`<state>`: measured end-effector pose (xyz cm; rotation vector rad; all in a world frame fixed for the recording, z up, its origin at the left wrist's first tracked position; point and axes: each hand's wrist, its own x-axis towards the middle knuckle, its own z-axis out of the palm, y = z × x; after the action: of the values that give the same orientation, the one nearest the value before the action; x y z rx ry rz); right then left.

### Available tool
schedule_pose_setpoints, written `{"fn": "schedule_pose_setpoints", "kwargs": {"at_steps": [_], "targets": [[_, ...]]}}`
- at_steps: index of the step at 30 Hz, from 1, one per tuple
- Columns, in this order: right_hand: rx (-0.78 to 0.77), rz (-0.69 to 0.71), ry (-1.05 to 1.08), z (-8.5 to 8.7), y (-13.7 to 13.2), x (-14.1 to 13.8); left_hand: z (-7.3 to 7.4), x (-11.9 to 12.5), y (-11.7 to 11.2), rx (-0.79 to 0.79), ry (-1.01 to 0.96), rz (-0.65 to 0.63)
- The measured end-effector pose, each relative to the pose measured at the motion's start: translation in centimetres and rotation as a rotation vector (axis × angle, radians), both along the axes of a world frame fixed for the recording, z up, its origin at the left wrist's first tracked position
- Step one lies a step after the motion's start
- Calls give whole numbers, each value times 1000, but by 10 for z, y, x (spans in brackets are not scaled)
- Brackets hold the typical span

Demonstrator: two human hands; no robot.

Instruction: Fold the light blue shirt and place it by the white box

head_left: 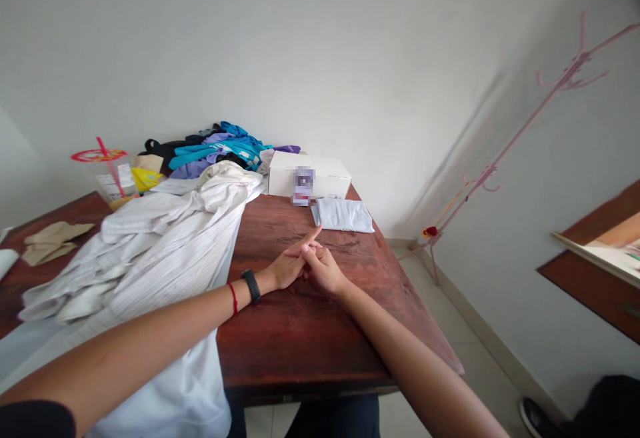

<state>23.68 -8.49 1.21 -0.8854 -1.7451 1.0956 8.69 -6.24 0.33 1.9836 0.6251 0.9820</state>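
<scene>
Over the wooden table [280,351], my left hand [291,266] and my right hand [325,270] are clasped together. The fingers of both are folded into each other, while one finger of my left hand points up and away. No object shows between them, though the inside of the clasp is hidden. Just beyond the hands lies a folded grey plastic packet [344,215]. To the left, a cream striped cloth garment [165,251] spreads across the table, near my left forearm with its dark wristband [251,286].
Behind the packet is a white box [327,166] with a blurred item [303,186] at its front. A heap of coloured clothes [220,148] lies against the wall. A plastic cup [115,178] with a straw stands left. A pink coat rack [515,138] leans at the right.
</scene>
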Motion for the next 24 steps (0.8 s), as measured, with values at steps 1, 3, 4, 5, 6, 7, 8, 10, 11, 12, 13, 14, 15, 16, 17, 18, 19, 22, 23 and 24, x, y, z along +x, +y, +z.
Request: {"fn": "schedule_pose_setpoints", "kwargs": {"at_steps": [1, 3, 4, 5, 6, 7, 8, 10, 11, 12, 13, 14, 15, 16, 17, 18, 19, 22, 23, 24], "targets": [[46, -9, -42, 2, -1, 2, 0, 0, 1, 37, 19, 2], [113, -13, -138, 6, -3, 8, -2, 0, 2, 97, 58, 10], [146, -13, -184, 8, -3, 11, -4, 0, 2, 119, 73, 25], [179, -15, -230, 10, -3, 14, -6, 1, 3, 135, 87, 45], [209, -21, -272, 11, -3, 17, -8, 2, 4, 150, 97, 69], [230, -32, -314, 12, -2, 19, -10, 3, 4, 164, 107, 91], [240, -49, -351, 12, -1, 21, -11, 4, 4, 177, 119, 104], [232, -108, -389, 12, 1, 25, -10, 6, 3, 200, 155, 97], [221, -139, -382, 12, 2, 27, -8, 7, 2, 211, 173, 87], [210, -166, -362, 12, 4, 30, -5, 7, 0, 220, 189, 80], [206, -187, -341, 12, 6, 33, -2, 7, -3, 228, 199, 77], [210, -205, -330, 12, 7, 36, 2, 6, -6, 238, 203, 80], [223, -224, -333, 13, 9, 39, 5, 6, -9, 253, 200, 90], [242, -250, -348, 13, 11, 43, 7, 5, -12, 273, 196, 104], [265, -284, -367, 14, 13, 47, 9, 4, -14, 297, 197, 118], [286, -320, -379, 15, 15, 51, 10, 4, -16, 321, 210, 125], [301, -351, -381, 16, 16, 55, 11, 4, -17, 343, 235, 128], [309, -407, -364, 17, 21, 65, 9, 4, -16, 393, 338, 125], [306, -415, -367, 16, 23, 68, 10, 3, -14, 410, 362, 127], [303, -420, -375, 16, 25, 70, 11, 2, -12, 428, 382, 135]]}}
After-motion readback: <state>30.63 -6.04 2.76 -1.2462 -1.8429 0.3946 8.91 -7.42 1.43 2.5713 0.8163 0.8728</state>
